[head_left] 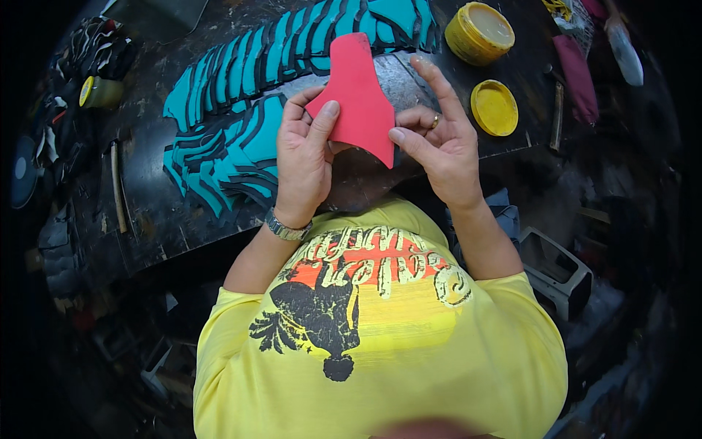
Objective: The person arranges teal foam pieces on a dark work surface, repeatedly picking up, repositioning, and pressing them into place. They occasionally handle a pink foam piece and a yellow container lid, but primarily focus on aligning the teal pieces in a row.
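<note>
A flat red cut-out piece [355,102], narrow at the top and flaring to pointed lower corners, is held up above the dark work table. My left hand [303,157] grips its left side, thumb on the front face and fingers behind. At the right edge, my right hand [446,150] pinches the piece between thumb and a bent finger, while another finger points upward. Behind it lies a long overlapping row of teal cut pieces with black edges [241,69]. A second teal stack [234,157] fans out beside my left hand.
An open yellow tub [479,51] of pale brown stuff stands at the back right, its yellow lid [495,108] nearer me. A small yellow-lidded jar [102,93] and a wooden handle [118,186] are at left. Further right lie a hammer [558,113] and maroon material [575,80].
</note>
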`<state>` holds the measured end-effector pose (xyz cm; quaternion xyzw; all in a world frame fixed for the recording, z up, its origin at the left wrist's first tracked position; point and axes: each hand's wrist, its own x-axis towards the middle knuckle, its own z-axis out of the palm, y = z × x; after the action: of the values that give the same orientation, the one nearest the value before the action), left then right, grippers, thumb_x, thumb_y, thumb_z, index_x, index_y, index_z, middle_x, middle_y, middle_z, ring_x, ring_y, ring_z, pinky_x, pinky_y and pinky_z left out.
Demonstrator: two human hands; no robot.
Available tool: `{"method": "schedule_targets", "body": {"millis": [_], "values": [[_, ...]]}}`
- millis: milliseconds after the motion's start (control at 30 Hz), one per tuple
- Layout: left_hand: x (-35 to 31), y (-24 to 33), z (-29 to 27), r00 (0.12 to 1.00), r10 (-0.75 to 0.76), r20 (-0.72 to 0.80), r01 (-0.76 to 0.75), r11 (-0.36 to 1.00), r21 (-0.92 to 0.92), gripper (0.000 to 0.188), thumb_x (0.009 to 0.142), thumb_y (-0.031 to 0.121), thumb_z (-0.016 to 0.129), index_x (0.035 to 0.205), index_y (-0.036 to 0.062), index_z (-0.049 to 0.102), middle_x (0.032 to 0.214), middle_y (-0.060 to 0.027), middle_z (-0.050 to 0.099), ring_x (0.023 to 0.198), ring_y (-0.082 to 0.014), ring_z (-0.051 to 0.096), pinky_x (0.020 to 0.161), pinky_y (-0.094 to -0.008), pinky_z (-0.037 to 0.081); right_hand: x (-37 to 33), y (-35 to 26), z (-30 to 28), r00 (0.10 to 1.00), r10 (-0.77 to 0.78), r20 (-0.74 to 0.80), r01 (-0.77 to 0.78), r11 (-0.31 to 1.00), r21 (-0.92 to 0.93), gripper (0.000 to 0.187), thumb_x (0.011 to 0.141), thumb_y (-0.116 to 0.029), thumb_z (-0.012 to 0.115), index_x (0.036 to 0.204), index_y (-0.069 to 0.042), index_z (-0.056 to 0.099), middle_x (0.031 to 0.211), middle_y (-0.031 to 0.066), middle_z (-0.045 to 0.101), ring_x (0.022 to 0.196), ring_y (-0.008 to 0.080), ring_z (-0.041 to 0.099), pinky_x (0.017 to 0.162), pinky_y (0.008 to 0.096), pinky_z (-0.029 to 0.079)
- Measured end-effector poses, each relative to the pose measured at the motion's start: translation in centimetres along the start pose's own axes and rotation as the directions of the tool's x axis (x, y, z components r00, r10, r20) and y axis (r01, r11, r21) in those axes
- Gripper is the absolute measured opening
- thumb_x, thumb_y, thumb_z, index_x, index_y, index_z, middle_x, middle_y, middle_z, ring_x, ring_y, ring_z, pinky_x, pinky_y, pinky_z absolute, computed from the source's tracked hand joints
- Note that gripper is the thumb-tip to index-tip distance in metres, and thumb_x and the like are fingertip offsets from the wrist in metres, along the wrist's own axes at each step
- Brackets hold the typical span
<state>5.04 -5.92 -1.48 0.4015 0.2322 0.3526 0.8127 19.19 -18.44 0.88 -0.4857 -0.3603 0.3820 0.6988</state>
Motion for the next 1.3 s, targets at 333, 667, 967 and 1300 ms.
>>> {"method": "schedule_targets", "body": {"millis": [333, 667, 967, 1300], "values": [[-0.1, 0.4, -0.6, 0.991, -0.107, 0.076, 0.097, 0.987, 0.126, 0.051, 0.101, 0.008, 0.061, 0.147, 0.0002, 0.040, 0.131, -0.0154, 0.063, 0.111, -0.0202, 0.071, 0.087, -0.0341, 0.064, -0.2, 1.0, -1.3, 0.999, 0.032, -0.037, -0.030, 0.999, 0.030, 0.082, 0.091, 0.010, 0.066, 0.162, -0.004, 0.026, 0.097, 0.0088, 0.071, 0.089, 0.0072, 0.063, 0.077, 0.0189, 0.048], [-0.1, 0.3, -1.2, 0.980, -0.167, 0.105, 0.159, 0.984, 0.074, 0.048, 0.105, 0.008, 0.051, 0.151, -0.0003, 0.038, 0.134, -0.0157, 0.061, 0.115, -0.0216, 0.068, 0.089, -0.0367, 0.064, -0.2, 2.5, -2.2, 0.997, 0.048, -0.067, -0.043, 0.997, 0.062, 0.079, 0.091, 0.011, 0.066, 0.160, -0.002, 0.028, 0.098, 0.0106, 0.071, 0.095, 0.0118, 0.067, 0.091, 0.0245, 0.052], [-0.3, 0.5, -1.3, 0.974, -0.171, 0.146, 0.180, 0.982, -0.051, 0.049, 0.108, 0.014, 0.043, 0.154, -0.0012, 0.035, 0.138, -0.0176, 0.059, 0.118, -0.0260, 0.067, 0.093, -0.0407, 0.062, -0.3, 3.0, -2.2, 0.989, 0.062, -0.133, -0.056, 0.997, 0.046, 0.077, 0.092, 0.011, 0.064, 0.160, -0.004, 0.030, 0.094, 0.0066, 0.070, 0.087, 0.0070, 0.063, 0.079, 0.0203, 0.050], [-0.4, 0.1, -1.2, 0.984, -0.148, 0.097, 0.134, 0.981, 0.140, 0.057, 0.096, -0.005, 0.063, 0.148, -0.0046, 0.039, 0.134, -0.0183, 0.061, 0.113, -0.0233, 0.069, 0.093, -0.0357, 0.061, -0.7, 3.0, -2.0, 0.994, 0.043, -0.102, -0.036, 0.997, 0.073, 0.082, 0.091, 0.010, 0.067, 0.161, -0.005, 0.027, 0.097, 0.0087, 0.071, 0.092, 0.0097, 0.066, 0.086, 0.0239, 0.052]]}}
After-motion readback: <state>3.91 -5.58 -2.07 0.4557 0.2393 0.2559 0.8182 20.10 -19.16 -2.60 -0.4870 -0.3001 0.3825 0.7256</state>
